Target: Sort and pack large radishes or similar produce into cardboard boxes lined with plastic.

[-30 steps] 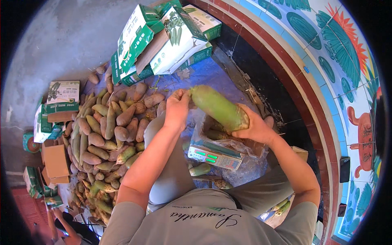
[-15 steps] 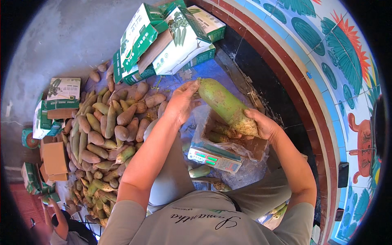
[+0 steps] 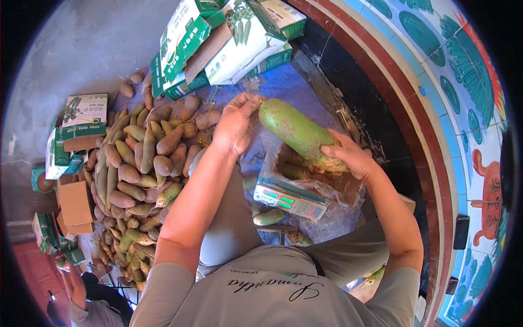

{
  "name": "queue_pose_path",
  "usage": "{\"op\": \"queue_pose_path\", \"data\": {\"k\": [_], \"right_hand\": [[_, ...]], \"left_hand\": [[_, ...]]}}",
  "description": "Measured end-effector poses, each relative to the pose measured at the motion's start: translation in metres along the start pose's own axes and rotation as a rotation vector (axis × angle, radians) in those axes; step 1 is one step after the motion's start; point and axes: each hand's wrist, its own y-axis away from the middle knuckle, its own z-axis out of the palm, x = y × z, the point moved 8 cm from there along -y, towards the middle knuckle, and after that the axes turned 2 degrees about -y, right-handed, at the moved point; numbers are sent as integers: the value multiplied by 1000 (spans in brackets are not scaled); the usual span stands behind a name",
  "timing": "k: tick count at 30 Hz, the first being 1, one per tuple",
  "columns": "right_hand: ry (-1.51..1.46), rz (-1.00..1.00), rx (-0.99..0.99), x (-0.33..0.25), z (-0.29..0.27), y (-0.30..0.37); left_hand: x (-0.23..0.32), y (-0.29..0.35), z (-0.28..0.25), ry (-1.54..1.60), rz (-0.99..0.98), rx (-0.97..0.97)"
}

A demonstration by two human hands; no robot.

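Note:
A large green radish (image 3: 297,128) is held slantwise over an open cardboard box (image 3: 351,191). My right hand (image 3: 351,155) is wrapped round its lower, rough brownish end, thumb on top. At the smooth upper end, my left hand (image 3: 235,122) is closed with its fingertips pinched against the radish's tip; whether a bit of stalk lies between them is too small to tell. The box, lined with clear plastic, has some radishes (image 3: 294,170) inside. It sits on a digital scale (image 3: 289,203) with lit green displays, just below the held radish.
A large heap of radishes (image 3: 131,174) covers the floor on the left. Green and white cartons (image 3: 239,41) are stacked at the far side, more cartons (image 3: 84,117) at the left. A low tiled edge (image 3: 403,98) curves along the right. Another person (image 3: 90,297) works at lower left.
The radish has shifted slightly left and its lower end has risen a little. My right hand now covers more of that end. My left hand has moved slightly left and up.

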Motion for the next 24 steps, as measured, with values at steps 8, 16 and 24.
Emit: {"op": "queue_pose_path", "data": {"k": [8, 16, 24], "right_hand": [[305, -4, 126, -18, -3, 14], [814, 145, 155, 5, -36, 45], [1096, 309, 94, 105, -38, -2]], "left_hand": [[4, -2, -8, -347, 175, 144], [28, 10, -33, -521, 219, 261], [28, 7, -27, -639, 238, 289]]}}
